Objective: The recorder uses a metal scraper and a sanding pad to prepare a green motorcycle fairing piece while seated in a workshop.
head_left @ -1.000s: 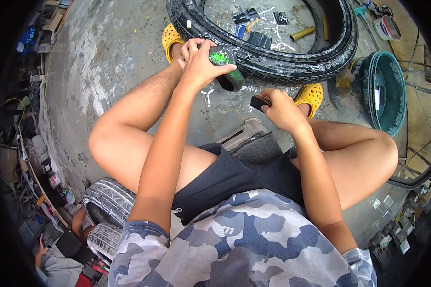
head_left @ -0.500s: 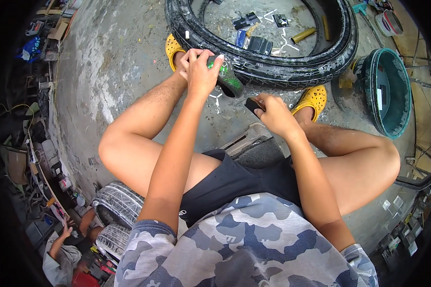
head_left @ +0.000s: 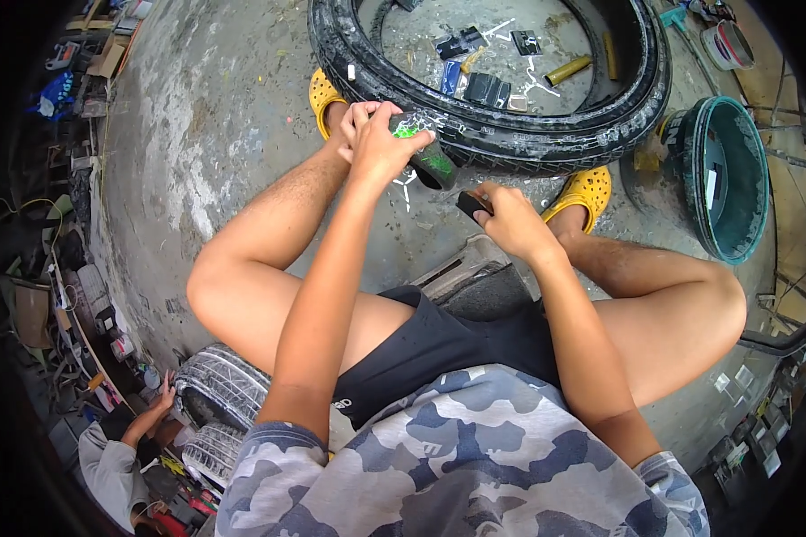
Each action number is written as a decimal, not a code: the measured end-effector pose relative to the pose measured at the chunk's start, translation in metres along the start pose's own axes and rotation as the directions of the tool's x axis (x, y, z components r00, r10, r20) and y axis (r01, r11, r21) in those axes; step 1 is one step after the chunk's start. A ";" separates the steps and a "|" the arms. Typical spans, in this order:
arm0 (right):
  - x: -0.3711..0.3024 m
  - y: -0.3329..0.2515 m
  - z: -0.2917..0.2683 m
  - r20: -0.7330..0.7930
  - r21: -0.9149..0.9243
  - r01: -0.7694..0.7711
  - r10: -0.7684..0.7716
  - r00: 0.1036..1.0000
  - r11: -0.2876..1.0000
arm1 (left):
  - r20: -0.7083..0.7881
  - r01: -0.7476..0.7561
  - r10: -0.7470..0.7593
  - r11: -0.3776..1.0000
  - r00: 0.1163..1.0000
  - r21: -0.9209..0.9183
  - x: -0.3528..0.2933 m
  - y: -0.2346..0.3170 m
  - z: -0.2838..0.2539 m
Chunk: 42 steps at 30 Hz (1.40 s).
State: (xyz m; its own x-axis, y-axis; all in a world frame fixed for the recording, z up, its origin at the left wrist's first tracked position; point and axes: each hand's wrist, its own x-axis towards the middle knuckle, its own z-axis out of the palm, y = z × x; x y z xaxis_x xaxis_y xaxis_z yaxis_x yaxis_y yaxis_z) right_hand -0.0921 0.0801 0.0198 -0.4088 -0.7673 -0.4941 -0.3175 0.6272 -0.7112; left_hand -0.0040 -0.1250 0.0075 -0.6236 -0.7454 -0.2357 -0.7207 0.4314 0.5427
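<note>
My left hand [head_left: 378, 143] grips a dark cylindrical can with a green label [head_left: 428, 154], held tilted above the concrete floor between my knees. My right hand [head_left: 508, 219] is closed on a small black object [head_left: 471, 204], just right of and below the can's open end. Both hands hover in front of a large black tyre [head_left: 475, 134] lying flat on the floor. My feet in yellow clogs [head_left: 584, 190] rest against the tyre's near edge.
Small tools and patches [head_left: 485, 88] lie inside the tyre ring. A teal tub [head_left: 724, 177] stands at right. Two treaded tyres [head_left: 219, 394] sit at lower left, beside another person's arm [head_left: 143, 416]. Cluttered shelves run along the left edge.
My view shifted slightly. Both hands stayed close together; the left hand tipped the can a little, and the right hand kept the black object beside it.
</note>
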 end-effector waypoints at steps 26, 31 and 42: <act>0.002 0.005 0.007 -0.027 -0.045 0.046 -0.047 0.999 0.998 | -0.058 0.115 -0.121 0.988 0.991 -0.106 0.002 0.013 0.002; 0.001 -0.001 0.004 0.047 -0.043 0.016 -0.014 0.999 0.999 | -0.026 0.161 -0.166 0.979 0.986 -0.123 0.005 0.015 0.002; 0.002 0.010 0.007 -0.018 -0.090 0.058 -0.060 0.998 0.994 | 0.227 -0.113 0.108 0.994 0.968 0.010 0.006 -0.011 -0.021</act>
State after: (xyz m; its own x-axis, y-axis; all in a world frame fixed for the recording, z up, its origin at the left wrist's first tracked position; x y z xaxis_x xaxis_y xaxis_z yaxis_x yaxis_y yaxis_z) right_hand -0.0903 0.0839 0.0086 -0.4041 -0.8008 -0.4420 -0.4161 0.5913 -0.6908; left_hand 0.0063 -0.1450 0.0167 -0.7501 -0.5593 -0.3529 -0.6485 0.5180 0.5578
